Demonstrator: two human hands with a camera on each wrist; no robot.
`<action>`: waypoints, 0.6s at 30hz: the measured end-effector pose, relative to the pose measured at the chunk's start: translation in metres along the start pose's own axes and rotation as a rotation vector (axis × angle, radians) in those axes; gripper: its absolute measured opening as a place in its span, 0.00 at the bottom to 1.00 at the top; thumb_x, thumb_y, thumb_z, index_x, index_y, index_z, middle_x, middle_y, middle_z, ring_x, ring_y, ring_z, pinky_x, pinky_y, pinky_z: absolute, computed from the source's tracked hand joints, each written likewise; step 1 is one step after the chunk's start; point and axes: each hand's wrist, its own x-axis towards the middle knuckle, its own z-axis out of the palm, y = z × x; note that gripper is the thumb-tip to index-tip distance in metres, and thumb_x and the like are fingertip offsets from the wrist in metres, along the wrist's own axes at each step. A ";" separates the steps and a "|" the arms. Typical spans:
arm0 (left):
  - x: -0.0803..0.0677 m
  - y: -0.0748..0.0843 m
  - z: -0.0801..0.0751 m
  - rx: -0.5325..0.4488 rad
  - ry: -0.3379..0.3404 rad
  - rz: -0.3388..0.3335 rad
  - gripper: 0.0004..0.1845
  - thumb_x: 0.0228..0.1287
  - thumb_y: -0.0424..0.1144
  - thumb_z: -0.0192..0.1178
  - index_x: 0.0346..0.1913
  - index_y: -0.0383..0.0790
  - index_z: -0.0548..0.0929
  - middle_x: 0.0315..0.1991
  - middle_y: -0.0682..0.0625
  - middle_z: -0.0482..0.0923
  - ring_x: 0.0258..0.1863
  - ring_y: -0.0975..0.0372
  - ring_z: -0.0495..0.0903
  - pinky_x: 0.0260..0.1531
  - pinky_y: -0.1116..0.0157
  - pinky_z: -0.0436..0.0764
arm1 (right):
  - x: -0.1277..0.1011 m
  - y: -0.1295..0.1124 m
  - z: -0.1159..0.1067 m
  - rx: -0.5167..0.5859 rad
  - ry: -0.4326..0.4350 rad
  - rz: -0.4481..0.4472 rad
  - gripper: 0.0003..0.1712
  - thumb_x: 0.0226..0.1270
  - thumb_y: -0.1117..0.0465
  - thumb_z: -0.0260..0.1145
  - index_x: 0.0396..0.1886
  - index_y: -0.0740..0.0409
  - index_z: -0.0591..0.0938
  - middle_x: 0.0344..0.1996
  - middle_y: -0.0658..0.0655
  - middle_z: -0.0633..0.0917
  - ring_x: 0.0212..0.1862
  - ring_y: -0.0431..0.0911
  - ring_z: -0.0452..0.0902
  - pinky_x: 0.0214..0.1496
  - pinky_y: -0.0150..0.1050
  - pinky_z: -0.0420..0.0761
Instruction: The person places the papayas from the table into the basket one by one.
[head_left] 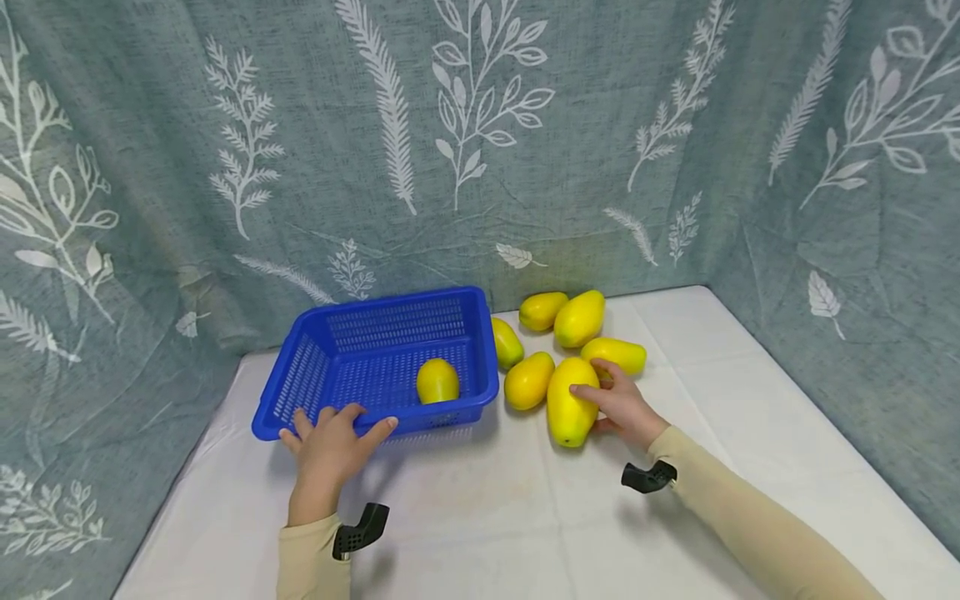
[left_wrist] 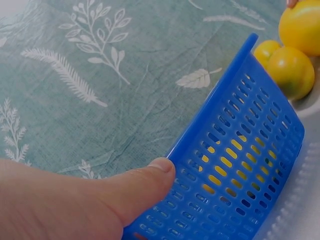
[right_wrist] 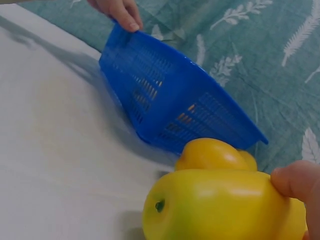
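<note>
My left hand (head_left: pixel 330 454) grips the near rim of a blue plastic basket (head_left: pixel 408 421), its fingers reaching over the edge. In the left wrist view the thumb (left_wrist: pixel 145 182) presses on the outer side of that rim; the fingers are mostly hidden. One yellow mango (head_left: pixel 437 381) lies inside the basket, near its right end. To the right, my right hand (head_left: pixel 626 408) holds a large yellow mango (head_left: pixel 572 408) from its right side, with the thumb across its top. The right wrist view shows this mango's stem end (right_wrist: pixel 160 206) pointing away from the hand.
Several more mangoes lie right of the basket, among them one beside the held mango (head_left: pixel 529 381), one against the basket wall (head_left: pixel 507 343) and one behind my right hand (head_left: pixel 617 356). A white cloth (head_left: pixel 480 533) covers the table. A green leaf-patterned curtain (head_left: pixel 525 167) hangs around it.
</note>
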 end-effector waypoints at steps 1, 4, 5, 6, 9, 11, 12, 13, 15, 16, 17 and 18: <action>0.000 0.000 0.000 -0.002 0.001 -0.001 0.40 0.68 0.65 0.57 0.65 0.31 0.77 0.65 0.21 0.68 0.72 0.16 0.35 0.63 0.18 0.32 | 0.000 0.000 0.000 -0.006 0.006 0.002 0.48 0.73 0.56 0.65 0.83 0.51 0.49 0.77 0.71 0.58 0.69 0.64 0.68 0.47 0.45 0.86; 0.000 0.001 -0.001 -0.004 0.002 -0.004 0.40 0.68 0.65 0.57 0.65 0.32 0.77 0.65 0.21 0.69 0.72 0.16 0.35 0.63 0.18 0.32 | 0.000 -0.003 0.000 -0.022 0.016 0.012 0.47 0.73 0.56 0.64 0.83 0.51 0.50 0.76 0.71 0.58 0.68 0.64 0.69 0.46 0.45 0.86; -0.001 0.001 -0.001 -0.004 0.002 -0.005 0.40 0.68 0.65 0.57 0.65 0.32 0.77 0.65 0.21 0.69 0.72 0.16 0.35 0.63 0.18 0.32 | -0.002 -0.004 0.000 -0.027 0.014 0.014 0.47 0.73 0.56 0.64 0.83 0.51 0.50 0.77 0.71 0.58 0.67 0.64 0.69 0.46 0.44 0.86; -0.001 0.001 -0.001 -0.005 0.002 -0.006 0.40 0.68 0.65 0.58 0.65 0.32 0.77 0.65 0.21 0.68 0.72 0.16 0.35 0.63 0.18 0.31 | -0.003 -0.006 -0.001 -0.033 0.014 0.015 0.47 0.73 0.56 0.64 0.83 0.51 0.50 0.77 0.71 0.57 0.67 0.63 0.69 0.45 0.44 0.86; -0.001 0.000 0.000 -0.011 0.007 -0.001 0.40 0.68 0.65 0.58 0.65 0.31 0.77 0.65 0.21 0.69 0.72 0.16 0.35 0.63 0.18 0.31 | -0.007 -0.017 -0.006 -0.037 -0.002 0.000 0.46 0.73 0.56 0.63 0.83 0.51 0.49 0.78 0.70 0.55 0.66 0.62 0.69 0.44 0.43 0.86; -0.001 -0.001 0.002 -0.016 0.013 0.002 0.39 0.68 0.65 0.58 0.64 0.32 0.78 0.65 0.21 0.68 0.72 0.16 0.35 0.64 0.19 0.31 | -0.010 -0.029 -0.012 -0.032 -0.023 -0.033 0.47 0.73 0.56 0.62 0.83 0.51 0.48 0.79 0.70 0.55 0.66 0.61 0.69 0.44 0.44 0.86; -0.001 -0.002 0.002 -0.017 0.016 0.003 0.39 0.68 0.65 0.58 0.64 0.32 0.78 0.65 0.21 0.69 0.72 0.16 0.35 0.64 0.19 0.31 | -0.011 -0.037 -0.015 -0.027 -0.033 -0.051 0.47 0.74 0.56 0.62 0.83 0.51 0.47 0.78 0.71 0.56 0.67 0.62 0.69 0.45 0.44 0.86; -0.001 -0.002 0.003 -0.018 0.019 0.005 0.39 0.68 0.65 0.58 0.64 0.32 0.78 0.65 0.21 0.69 0.72 0.16 0.35 0.64 0.19 0.31 | -0.011 -0.046 -0.018 -0.020 -0.047 -0.066 0.47 0.74 0.56 0.61 0.84 0.50 0.46 0.78 0.71 0.57 0.67 0.62 0.69 0.46 0.45 0.86; 0.000 -0.003 0.003 -0.017 0.020 0.005 0.39 0.68 0.64 0.58 0.65 0.32 0.78 0.65 0.21 0.68 0.72 0.16 0.35 0.63 0.19 0.31 | -0.012 -0.066 -0.022 -0.002 -0.072 -0.095 0.47 0.75 0.56 0.60 0.84 0.49 0.44 0.78 0.71 0.58 0.70 0.63 0.68 0.50 0.47 0.85; 0.000 -0.002 0.002 -0.015 0.018 0.006 0.39 0.68 0.65 0.58 0.65 0.33 0.78 0.65 0.21 0.68 0.72 0.16 0.35 0.63 0.18 0.31 | -0.011 -0.077 -0.023 0.009 -0.077 -0.099 0.47 0.76 0.56 0.59 0.84 0.48 0.43 0.78 0.70 0.58 0.71 0.64 0.68 0.54 0.50 0.85; 0.000 -0.002 0.002 -0.013 0.017 0.006 0.39 0.68 0.64 0.58 0.65 0.33 0.78 0.66 0.21 0.68 0.72 0.16 0.35 0.63 0.18 0.31 | -0.010 -0.088 -0.022 0.020 -0.082 -0.101 0.47 0.76 0.56 0.59 0.84 0.47 0.43 0.78 0.69 0.58 0.72 0.64 0.67 0.58 0.53 0.83; 0.000 -0.001 0.002 -0.010 0.015 0.006 0.39 0.68 0.65 0.58 0.65 0.33 0.78 0.66 0.21 0.68 0.72 0.16 0.35 0.63 0.18 0.31 | -0.009 -0.100 -0.020 0.030 -0.087 -0.108 0.47 0.76 0.56 0.59 0.84 0.46 0.43 0.78 0.68 0.58 0.73 0.65 0.66 0.61 0.55 0.82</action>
